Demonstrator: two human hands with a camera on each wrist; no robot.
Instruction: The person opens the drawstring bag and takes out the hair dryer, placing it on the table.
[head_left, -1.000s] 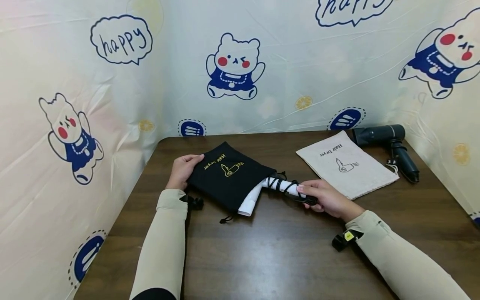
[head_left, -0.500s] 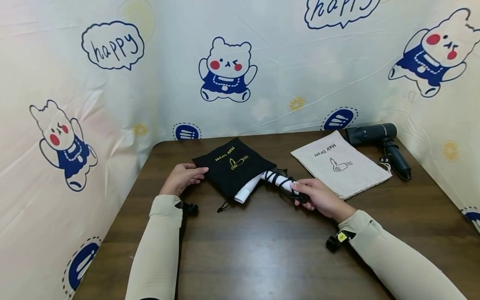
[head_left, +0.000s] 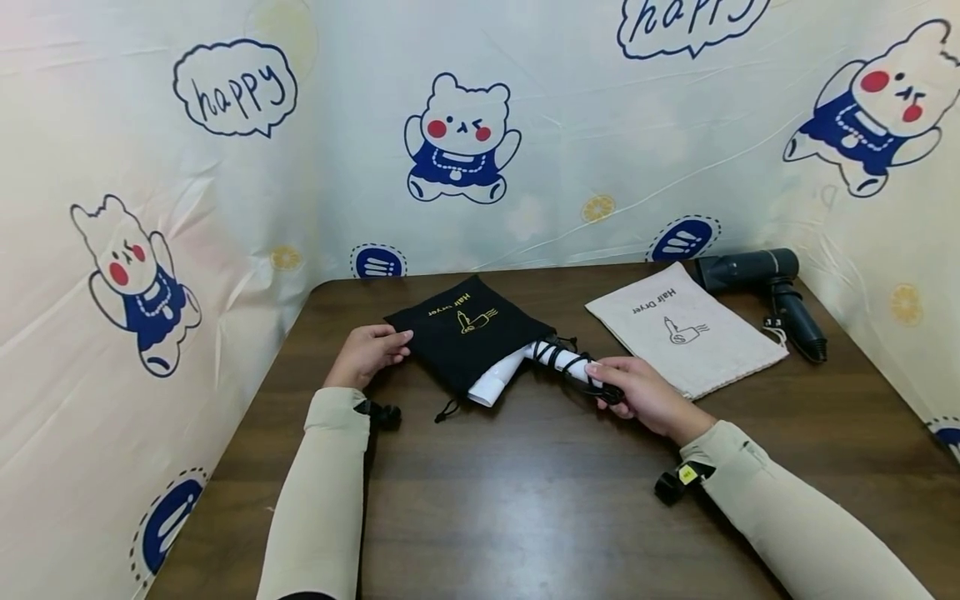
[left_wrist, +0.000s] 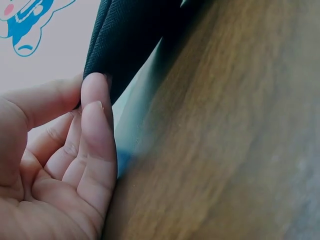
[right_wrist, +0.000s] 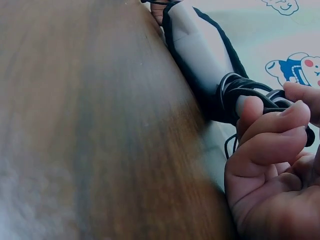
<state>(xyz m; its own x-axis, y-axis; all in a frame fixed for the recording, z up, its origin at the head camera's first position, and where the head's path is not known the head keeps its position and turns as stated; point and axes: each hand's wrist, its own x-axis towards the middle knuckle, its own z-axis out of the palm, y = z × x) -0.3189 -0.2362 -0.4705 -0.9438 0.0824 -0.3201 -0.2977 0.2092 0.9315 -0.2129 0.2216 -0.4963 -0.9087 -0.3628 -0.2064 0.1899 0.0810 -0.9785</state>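
Note:
A black drawstring bag [head_left: 471,329] printed "Hair Dryer" in gold lies over a white hair dryer [head_left: 495,382]. Out of the bag's mouth stick the dryer's white barrel end and its handle, wound with black cord [head_left: 557,358]. My right hand [head_left: 645,396] grips that handle; in the right wrist view, the fingers curl round the cord-wrapped grip [right_wrist: 245,102]. At the bag's left corner my left hand [head_left: 369,354] pinches the cloth between thumb and fingers, with the black fabric [left_wrist: 125,45] close up in the left wrist view. The rest of the dryer is hidden inside.
To the right, a white drawstring bag [head_left: 682,333] with the same print lies flat on the brown wooden table [head_left: 525,500]. A dark hair dryer [head_left: 757,271] lies behind it near the table's right edge. A printed curtain [head_left: 555,150] rises behind the table.
The bag and white dryer have moved slightly away and turned a little. My left hand slipped from the upper edge to the left corner and pinches there now. The right hand keeps its grip.

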